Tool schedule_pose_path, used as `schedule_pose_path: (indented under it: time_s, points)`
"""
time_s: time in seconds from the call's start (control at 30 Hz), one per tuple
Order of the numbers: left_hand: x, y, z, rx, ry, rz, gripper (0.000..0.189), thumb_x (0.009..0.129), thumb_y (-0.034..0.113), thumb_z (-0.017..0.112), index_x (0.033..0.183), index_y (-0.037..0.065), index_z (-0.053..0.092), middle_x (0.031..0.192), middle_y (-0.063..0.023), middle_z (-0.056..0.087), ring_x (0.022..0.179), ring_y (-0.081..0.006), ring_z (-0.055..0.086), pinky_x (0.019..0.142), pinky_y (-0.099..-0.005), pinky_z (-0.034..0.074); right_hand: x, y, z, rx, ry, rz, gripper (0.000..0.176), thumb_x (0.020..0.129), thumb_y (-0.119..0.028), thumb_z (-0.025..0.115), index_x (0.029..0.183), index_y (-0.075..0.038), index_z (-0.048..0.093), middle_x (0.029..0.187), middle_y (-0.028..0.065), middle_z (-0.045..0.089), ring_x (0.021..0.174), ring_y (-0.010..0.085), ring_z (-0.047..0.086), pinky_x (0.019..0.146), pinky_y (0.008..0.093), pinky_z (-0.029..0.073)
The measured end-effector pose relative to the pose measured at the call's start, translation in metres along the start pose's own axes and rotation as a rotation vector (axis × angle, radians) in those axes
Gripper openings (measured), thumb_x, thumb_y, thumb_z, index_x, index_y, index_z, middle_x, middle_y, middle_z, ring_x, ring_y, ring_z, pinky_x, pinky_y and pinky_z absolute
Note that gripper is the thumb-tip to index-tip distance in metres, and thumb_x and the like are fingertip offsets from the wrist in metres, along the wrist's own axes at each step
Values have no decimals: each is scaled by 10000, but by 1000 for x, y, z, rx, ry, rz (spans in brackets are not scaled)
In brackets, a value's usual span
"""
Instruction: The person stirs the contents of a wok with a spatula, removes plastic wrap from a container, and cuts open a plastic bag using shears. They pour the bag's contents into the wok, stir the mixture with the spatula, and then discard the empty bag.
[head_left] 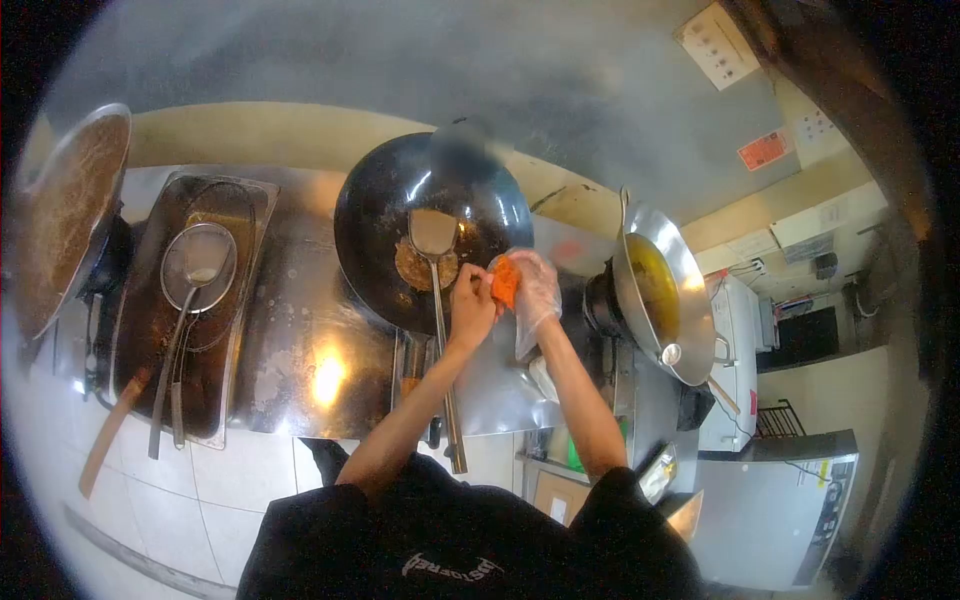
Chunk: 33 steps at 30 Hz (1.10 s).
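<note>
A small orange item [505, 283] is held between my two hands, over the right edge of a dark wok [375, 220]. My left hand [474, 308] is bare, its fingers pinched at the item's left side. My right hand [536, 288], in a clear plastic glove, is closed round its right side. A long-handled spatula [434, 232] rests in the wok with its handle across the near rim, just left of my left hand. Brown food [412, 266] lies at the wok's bottom beneath the spatula.
On the left are a metal tray [233, 385] with a strainer [198, 255] and a large pan of brown liquid [75, 215]. At the right stands a metal wok [690, 290] of yellow oil. A steel cabinet [770, 520] stands lower right.
</note>
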<state>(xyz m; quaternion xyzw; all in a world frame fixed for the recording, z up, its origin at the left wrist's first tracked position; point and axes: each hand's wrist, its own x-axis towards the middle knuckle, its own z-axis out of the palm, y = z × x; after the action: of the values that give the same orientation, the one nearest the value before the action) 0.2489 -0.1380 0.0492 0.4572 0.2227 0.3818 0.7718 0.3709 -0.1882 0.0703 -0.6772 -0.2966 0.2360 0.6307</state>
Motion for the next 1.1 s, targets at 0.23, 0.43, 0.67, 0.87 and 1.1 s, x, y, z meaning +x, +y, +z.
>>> schedule_pose_path:
  time_s: [0.23, 0.43, 0.67, 0.87, 1.1]
  points:
    - [0, 15, -1, 307, 94, 161, 106, 961, 130, 484, 972, 35, 439, 705, -117, 570, 587, -232, 570, 524, -363, 438, -22, -29, 11, 390, -202, 384, 239, 863, -194, 672, 1022, -26, 610, 904, 28, 631, 793, 126, 570, 707, 265, 458]
    - [-9, 24, 2, 485, 127, 305, 57, 919, 61, 492, 948, 35, 450, 723, -200, 592, 678, -406, 597, 571, -480, 453, -22, -26, 7, 332, -280, 582, 233, 862, -164, 669, 1035, -39, 578, 908, 7, 601, 768, 105, 573, 629, 227, 447]
    - [-23, 24, -23, 914, 129, 389, 145, 898, 148, 561, 992, 47, 518, 959, -205, 526, 847, -419, 554, 695, -490, 443, -2, -23, 3, 172, -374, 550, 227, 830, -97, 693, 1009, 15, 608, 838, 51, 624, 687, 92, 582, 533, 200, 452]
    - [-120, 46, -84, 759, 128, 63, 299, 879, 247, 631, 1013, 24, 484, 862, -106, 497, 786, -241, 517, 656, -364, 422, 44, -39, -3, -347, -580, 537, 626, 820, -63, 693, 1307, 74, 326, 973, 170, 630, 812, 197, 657, 626, 237, 526]
    - [-179, 63, -72, 231, 94, -334, 512, 883, 339, 644, 1136, 1, 354, 851, -69, 459, 746, -146, 460, 629, -295, 401, 70, -66, 53, -1157, -1007, 328, 489, 742, -222, 763, 1106, 27, 552, 880, 108, 644, 761, 168, 614, 634, 293, 499]
